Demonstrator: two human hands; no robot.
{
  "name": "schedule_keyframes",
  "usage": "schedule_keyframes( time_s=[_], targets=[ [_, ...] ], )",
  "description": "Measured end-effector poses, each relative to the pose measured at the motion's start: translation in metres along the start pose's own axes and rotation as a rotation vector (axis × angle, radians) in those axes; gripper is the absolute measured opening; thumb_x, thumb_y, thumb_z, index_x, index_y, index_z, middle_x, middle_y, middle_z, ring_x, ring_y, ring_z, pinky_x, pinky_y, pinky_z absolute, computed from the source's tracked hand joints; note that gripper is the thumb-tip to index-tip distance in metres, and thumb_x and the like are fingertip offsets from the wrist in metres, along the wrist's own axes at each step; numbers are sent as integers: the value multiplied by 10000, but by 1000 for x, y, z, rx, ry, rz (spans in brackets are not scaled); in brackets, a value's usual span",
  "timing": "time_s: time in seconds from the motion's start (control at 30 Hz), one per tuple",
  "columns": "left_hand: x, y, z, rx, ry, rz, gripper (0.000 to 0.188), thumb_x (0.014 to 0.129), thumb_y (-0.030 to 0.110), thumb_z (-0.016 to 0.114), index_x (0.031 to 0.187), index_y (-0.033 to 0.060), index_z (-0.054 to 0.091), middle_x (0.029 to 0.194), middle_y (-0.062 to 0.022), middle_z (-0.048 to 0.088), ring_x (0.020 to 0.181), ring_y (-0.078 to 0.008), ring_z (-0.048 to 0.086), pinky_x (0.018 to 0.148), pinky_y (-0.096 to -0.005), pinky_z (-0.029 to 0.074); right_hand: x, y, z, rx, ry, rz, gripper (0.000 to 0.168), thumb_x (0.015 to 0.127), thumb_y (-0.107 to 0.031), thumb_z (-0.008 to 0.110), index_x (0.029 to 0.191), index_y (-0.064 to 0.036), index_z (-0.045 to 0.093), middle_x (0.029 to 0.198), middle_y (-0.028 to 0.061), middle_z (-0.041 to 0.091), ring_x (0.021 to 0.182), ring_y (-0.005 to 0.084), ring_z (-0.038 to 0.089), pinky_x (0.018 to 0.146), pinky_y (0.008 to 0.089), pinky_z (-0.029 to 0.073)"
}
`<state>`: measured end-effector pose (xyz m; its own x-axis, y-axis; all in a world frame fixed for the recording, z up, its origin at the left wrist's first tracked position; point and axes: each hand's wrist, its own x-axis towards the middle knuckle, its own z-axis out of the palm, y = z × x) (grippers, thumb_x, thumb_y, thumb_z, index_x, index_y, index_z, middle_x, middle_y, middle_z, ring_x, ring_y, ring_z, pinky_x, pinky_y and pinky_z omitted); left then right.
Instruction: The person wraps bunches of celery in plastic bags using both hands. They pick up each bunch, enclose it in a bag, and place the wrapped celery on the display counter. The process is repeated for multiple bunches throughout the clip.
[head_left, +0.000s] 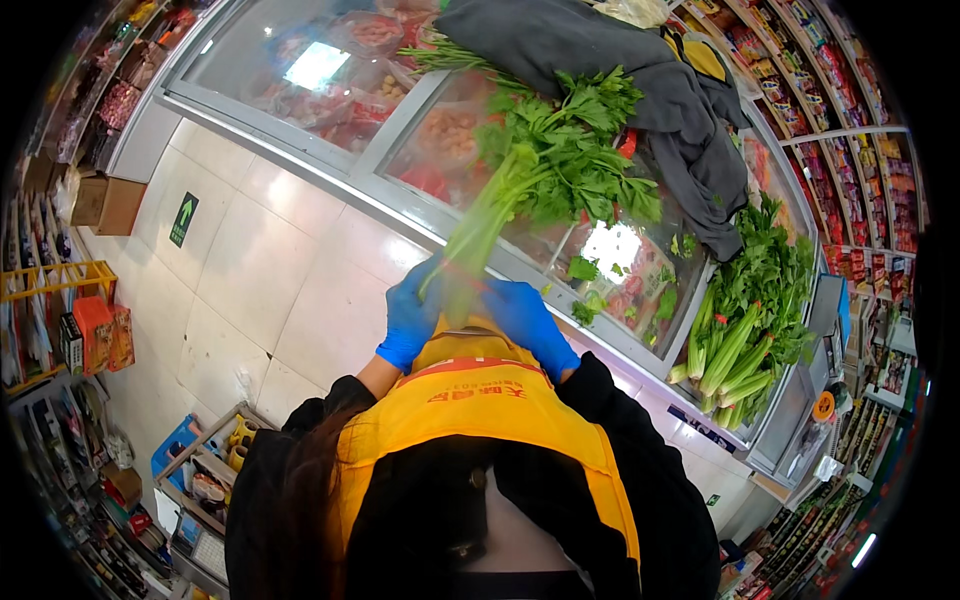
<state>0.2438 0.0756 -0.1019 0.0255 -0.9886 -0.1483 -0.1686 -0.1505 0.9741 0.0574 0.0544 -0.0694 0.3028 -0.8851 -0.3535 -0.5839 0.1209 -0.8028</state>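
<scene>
Both my hands wear blue gloves and meet low in front of the yellow apron. A bunch of celery (484, 225) rises from between them, its pale stalk ends blurred and its leaves spread over the glass lid of a chest freezer (360, 174). My left hand (412, 311) is at the left side of the stalks, its fingers partly blurred. On the right side, my right hand (529, 319) closes round the stalk base; a thin reddish band shows between the hands. Several celery bunches with red bands (731, 349) lie at the freezer's right end. Loose leaves (589, 304) are scattered on the glass.
A dark grey cloth garment (675, 90) lies across the freezer's far side, with more green stalks (450, 56) beside it. Stocked shelves (817, 90) stand beyond. At left are a cardboard box (120, 204) and a yellow wire rack (60, 277); a wooden-framed cart (202, 465) stands lower left.
</scene>
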Motion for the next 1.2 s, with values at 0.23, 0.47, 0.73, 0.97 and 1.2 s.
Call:
schedule_keyframes(
  time_s=[0.23, 0.47, 0.73, 0.97, 1.2],
  targets=[
    [-9, -6, 15, -47, -105, -49, 460, 875, 179, 505, 1293, 40, 371, 1215, -153, 502, 1071, -238, 517, 885, -323, 406, 22, 21, 13, 525, -25, 164, 367, 825, -342, 587, 763, 17, 633, 613, 1, 533, 536, 88, 451, 457, 261, 374],
    [-9, -21, 15, -97, -289, 42, 565, 838, 179, 570, 1316, 40, 301, 1076, -100, 513, 947, -203, 536, 828, -314, 439, 23, -18, -2, 40, 33, 74, 342, 808, -350, 540, 719, -33, 634, 665, 160, 590, 641, 344, 562, 585, 397, 436],
    [4, 19, -5, -916, -372, -659, 447, 776, 55, 479, 1214, 38, 388, 948, -85, 519, 701, -116, 502, 574, -195, 427, 38, -38, -17, -150, -85, -72, 385, 819, -388, 527, 741, -29, 641, 694, 142, 607, 610, 282, 571, 574, 356, 442],
    [9, -1, -1, -1083, -327, -817, 229, 871, 192, 482, 1038, 35, 468, 863, -88, 530, 554, -91, 447, 421, -171, 346, 40, -31, -19, -94, -234, -17, 327, 833, -355, 492, 850, -75, 661, 769, 134, 615, 740, 305, 596, 669, 383, 464],
    [8, -4, 9, -571, -342, -438, 251, 884, 227, 482, 1019, 15, 467, 807, -67, 528, 517, -83, 430, 406, -163, 325, 5, -18, -13, -193, 114, -241, 218, 844, -210, 492, 910, -57, 632, 838, 139, 623, 715, 285, 588, 633, 354, 462]
  ],
)
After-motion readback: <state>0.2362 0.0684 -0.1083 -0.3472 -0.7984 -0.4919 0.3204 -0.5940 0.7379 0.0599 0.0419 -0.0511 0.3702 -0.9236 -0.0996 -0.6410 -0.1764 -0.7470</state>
